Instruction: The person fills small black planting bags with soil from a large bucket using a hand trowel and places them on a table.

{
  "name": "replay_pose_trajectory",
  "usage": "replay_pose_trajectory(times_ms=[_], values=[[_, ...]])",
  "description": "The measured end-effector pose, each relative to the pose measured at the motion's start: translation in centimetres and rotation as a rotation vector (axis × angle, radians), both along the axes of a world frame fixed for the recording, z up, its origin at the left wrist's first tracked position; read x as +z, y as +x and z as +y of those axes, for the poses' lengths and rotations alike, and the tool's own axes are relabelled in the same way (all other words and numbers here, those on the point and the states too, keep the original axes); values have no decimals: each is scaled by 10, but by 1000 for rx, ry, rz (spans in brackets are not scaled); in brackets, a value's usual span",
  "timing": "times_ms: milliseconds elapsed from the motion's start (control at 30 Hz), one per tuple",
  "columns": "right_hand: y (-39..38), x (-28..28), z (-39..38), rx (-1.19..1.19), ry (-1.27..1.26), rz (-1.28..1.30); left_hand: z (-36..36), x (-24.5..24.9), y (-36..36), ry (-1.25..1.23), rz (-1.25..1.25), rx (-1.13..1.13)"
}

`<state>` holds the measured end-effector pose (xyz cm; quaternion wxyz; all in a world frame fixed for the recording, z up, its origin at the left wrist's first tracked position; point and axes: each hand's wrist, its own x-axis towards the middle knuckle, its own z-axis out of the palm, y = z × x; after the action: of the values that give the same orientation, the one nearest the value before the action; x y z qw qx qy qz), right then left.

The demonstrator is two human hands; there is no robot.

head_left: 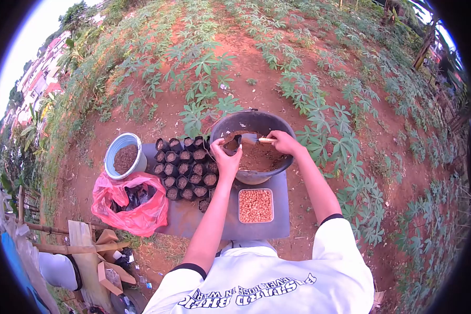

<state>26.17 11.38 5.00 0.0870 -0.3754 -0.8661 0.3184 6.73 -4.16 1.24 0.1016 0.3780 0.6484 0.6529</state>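
Note:
Over the large black bucket (283,124), my right hand (284,142) grips the wooden handle of a small trowel (248,138). My left hand (227,159) is curled round a small black bag (231,145) at the bucket's left side, close to the trowel blade. Brown soil (259,157) lies in the bucket. Left of it stand rows of several black bags filled with soil (184,168). A clear square container of orange-yellow kernels (256,205) sits in front of the bucket.
At the table's (225,220) left are a light blue bucket (125,156) with soil and a pink plastic bag (131,204) holding black plastic. Wooden poles and an open cardboard box (110,277) lie at lower left. Leafy plants (319,115) grow in rows beyond.

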Motion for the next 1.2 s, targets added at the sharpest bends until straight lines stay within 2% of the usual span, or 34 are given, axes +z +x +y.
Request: replay_pose_trajectory(times_ms=[200,267,467,667,1200], values=[[22,44,-10,8,70,28,-2,4,0,18,33,-9],[24,72,-21,-54,-64,-23,-3,5,0,23,37,-17],[38,100,-29,1,38,36,-4,3,-1,36,117,-31],[38,138,-50,49,36,44,-5,6,0,57,149,-29],[11,158,-64,258,145,-91,-6,14,4,84,121,-15]])
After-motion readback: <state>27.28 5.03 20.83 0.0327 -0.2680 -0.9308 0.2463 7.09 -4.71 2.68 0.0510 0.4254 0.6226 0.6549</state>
